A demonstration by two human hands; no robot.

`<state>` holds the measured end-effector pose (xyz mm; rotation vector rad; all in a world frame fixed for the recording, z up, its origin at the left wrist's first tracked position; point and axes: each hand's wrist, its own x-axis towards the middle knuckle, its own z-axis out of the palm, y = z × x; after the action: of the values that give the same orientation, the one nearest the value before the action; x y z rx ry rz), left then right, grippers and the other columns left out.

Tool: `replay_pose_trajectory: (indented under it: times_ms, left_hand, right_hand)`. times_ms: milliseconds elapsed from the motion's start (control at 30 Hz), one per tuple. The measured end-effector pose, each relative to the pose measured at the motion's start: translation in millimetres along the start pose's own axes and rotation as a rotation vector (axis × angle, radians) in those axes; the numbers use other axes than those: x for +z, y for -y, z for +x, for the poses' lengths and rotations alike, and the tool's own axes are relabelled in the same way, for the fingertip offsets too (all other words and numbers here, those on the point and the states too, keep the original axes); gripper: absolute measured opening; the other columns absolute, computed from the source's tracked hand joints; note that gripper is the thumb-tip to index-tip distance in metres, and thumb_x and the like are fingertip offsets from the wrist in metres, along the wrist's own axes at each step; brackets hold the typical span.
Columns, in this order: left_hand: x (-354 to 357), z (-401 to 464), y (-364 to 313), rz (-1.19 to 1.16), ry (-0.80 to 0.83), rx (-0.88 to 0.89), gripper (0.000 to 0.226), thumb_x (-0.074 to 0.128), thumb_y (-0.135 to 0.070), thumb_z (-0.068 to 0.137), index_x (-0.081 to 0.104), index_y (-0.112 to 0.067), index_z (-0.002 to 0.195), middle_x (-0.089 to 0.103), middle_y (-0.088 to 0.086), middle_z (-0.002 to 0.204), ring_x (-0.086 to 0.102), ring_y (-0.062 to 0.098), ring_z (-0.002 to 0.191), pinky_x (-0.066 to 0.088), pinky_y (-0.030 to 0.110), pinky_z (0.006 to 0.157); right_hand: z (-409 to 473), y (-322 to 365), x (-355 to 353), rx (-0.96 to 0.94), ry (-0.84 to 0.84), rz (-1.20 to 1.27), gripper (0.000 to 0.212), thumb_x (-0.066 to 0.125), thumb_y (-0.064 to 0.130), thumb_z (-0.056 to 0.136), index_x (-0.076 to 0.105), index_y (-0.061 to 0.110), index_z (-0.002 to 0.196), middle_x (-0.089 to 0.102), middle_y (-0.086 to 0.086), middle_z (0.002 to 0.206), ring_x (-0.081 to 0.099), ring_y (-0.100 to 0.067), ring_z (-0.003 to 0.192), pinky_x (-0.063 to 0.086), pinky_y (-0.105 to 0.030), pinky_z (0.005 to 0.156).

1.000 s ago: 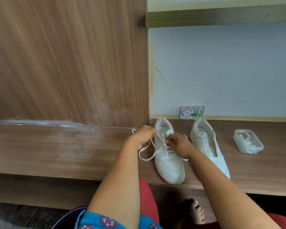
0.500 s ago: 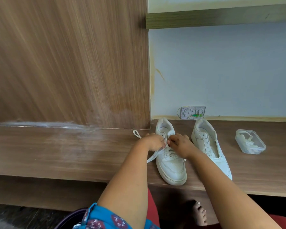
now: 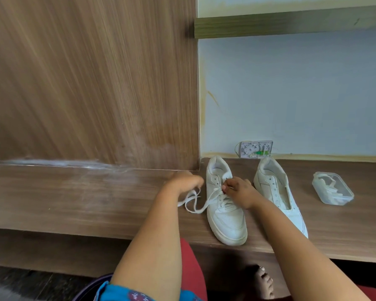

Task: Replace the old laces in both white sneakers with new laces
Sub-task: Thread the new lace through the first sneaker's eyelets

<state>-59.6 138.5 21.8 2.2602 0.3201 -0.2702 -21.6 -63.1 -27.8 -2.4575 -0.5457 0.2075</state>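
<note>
Wooden shelf (image 3: 74,198) bears two sneakers (image 3: 225,205) (image 3: 276,192) and a container (image 3: 332,189).

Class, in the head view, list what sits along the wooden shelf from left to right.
Left hand gripping the loose lace → laced sneaker → right hand → unlaced sneaker → clear plastic container.

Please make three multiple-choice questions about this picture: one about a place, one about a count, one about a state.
1. Where is the clear plastic container?
A. Right of both sneakers
B. Between the sneakers
C. On the floor

2. How many white sneakers stand on the wooden ledge?
A. One
B. Two
C. Three

3. What state is the right sneaker in?
A. Fully laced
B. Tied in a bow
C. Without a lace

Answers: 1 A, it sits at the far right; 2 B, left sneaker plus the right one; 3 C, its eyelets are empty.
</note>
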Motion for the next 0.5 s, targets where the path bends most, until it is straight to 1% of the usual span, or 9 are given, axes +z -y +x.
replay_pose_trajectory:
  times_ms: [67, 133, 200, 233, 300, 333, 400, 433, 500]
  left_hand:
    - [14.5, 4.1, -12.4, 0.142, 0.086, 0.056, 0.020, 0.058, -0.030, 0.079, 0.067, -0.019, 0.093, 0.058, 0.004, 0.107, 0.049, 0.022, 0.103, 0.045, 0.035, 0.086]
    - [24.1, 8.7, -19.5, 0.280, 0.086, 0.123, 0.029, 0.051, -0.040, 0.090, 0.067, -0.017, 0.100, 0.059, 0.009, 0.122, 0.046, 0.028, 0.119, 0.041, 0.043, 0.101]
    - [29.9, 12.1, -19.8, 0.437, 0.144, 0.159, 0.036, 0.045, -0.043, 0.098, 0.066, -0.014, 0.106, 0.059, 0.011, 0.123, 0.045, 0.030, 0.123, 0.036, 0.044, 0.106]
    - [32.1, 13.8, -18.0, 0.432, 0.186, 0.175, 0.034, 0.046, -0.039, 0.100, 0.066, -0.013, 0.106, 0.061, 0.012, 0.117, 0.049, 0.029, 0.118, 0.038, 0.041, 0.103]
    - [30.4, 12.9, -13.7, 0.287, 0.222, 0.190, 0.025, 0.051, -0.031, 0.097, 0.066, -0.011, 0.093, 0.060, 0.009, 0.093, 0.055, 0.023, 0.092, 0.043, 0.034, 0.083]
    - [25.5, 11.1, -12.6, 0.152, 0.201, 0.195, 0.022, 0.054, -0.026, 0.095, 0.064, -0.012, 0.083, 0.055, 0.006, 0.082, 0.051, 0.019, 0.081, 0.040, 0.032, 0.075]
    - [12.2, 11.0, -6.6, -0.175, 0.106, 0.193, 0.026, 0.055, -0.017, 0.090, 0.058, -0.016, 0.065, 0.050, 0.001, 0.071, 0.046, 0.017, 0.076, 0.037, 0.031, 0.074]
    - [4.8, 10.5, -2.1, -0.356, 0.064, 0.188, 0.029, 0.054, -0.014, 0.089, 0.056, -0.018, 0.061, 0.050, -0.002, 0.067, 0.046, 0.016, 0.075, 0.038, 0.031, 0.075]
    - [-5.1, 8.0, 7.1, -0.674, 0.014, 0.120, 0.028, 0.053, -0.009, 0.087, 0.056, -0.016, 0.060, 0.050, -0.004, 0.060, 0.047, 0.013, 0.068, 0.040, 0.026, 0.071]
  right_hand:
    - [-0.6, 2.1, -1.8, -0.005, 0.000, 0.002, 0.028, 0.043, 0.028, 0.102, 0.056, 0.016, 0.081, 0.053, -0.002, 0.091, 0.045, -0.014, 0.088, 0.026, -0.030, 0.086]
    - [-0.5, 2.5, -1.9, -0.009, 0.001, -0.010, 0.028, 0.043, 0.028, 0.102, 0.056, 0.015, 0.080, 0.053, -0.002, 0.089, 0.046, -0.014, 0.087, 0.027, -0.031, 0.085]
    - [-0.4, 0.5, -0.4, -0.017, -0.008, -0.010, 0.029, 0.044, 0.028, 0.101, 0.059, 0.011, 0.084, 0.055, -0.004, 0.091, 0.047, -0.014, 0.086, 0.028, -0.030, 0.085]
    - [-0.6, -0.2, -0.3, -0.022, -0.013, -0.010, 0.028, 0.045, 0.027, 0.101, 0.060, 0.010, 0.085, 0.056, -0.004, 0.091, 0.047, -0.013, 0.085, 0.029, -0.030, 0.085]
    - [-0.9, -1.7, -1.8, -0.036, -0.019, -0.003, 0.027, 0.047, 0.027, 0.100, 0.061, 0.010, 0.085, 0.056, -0.004, 0.090, 0.048, -0.012, 0.082, 0.030, -0.029, 0.084]
    - [-1.0, -2.3, -3.1, -0.042, -0.015, -0.004, 0.026, 0.047, 0.027, 0.100, 0.061, 0.010, 0.085, 0.056, -0.003, 0.089, 0.047, -0.011, 0.081, 0.030, -0.029, 0.083]
    - [-1.8, -2.6, -5.9, -0.059, -0.018, -0.032, 0.026, 0.048, 0.028, 0.099, 0.061, 0.011, 0.085, 0.054, 0.001, 0.085, 0.046, -0.010, 0.079, 0.029, -0.029, 0.082]
    - [-1.5, -4.7, -6.0, -0.070, -0.022, -0.048, 0.025, 0.048, 0.029, 0.099, 0.061, 0.013, 0.085, 0.053, 0.004, 0.083, 0.046, -0.010, 0.079, 0.028, -0.029, 0.081]
    - [-0.4, -9.0, -4.7, -0.081, -0.030, -0.053, 0.022, 0.049, 0.029, 0.099, 0.057, 0.022, 0.080, 0.050, 0.010, 0.081, 0.046, -0.009, 0.080, 0.029, -0.028, 0.082]
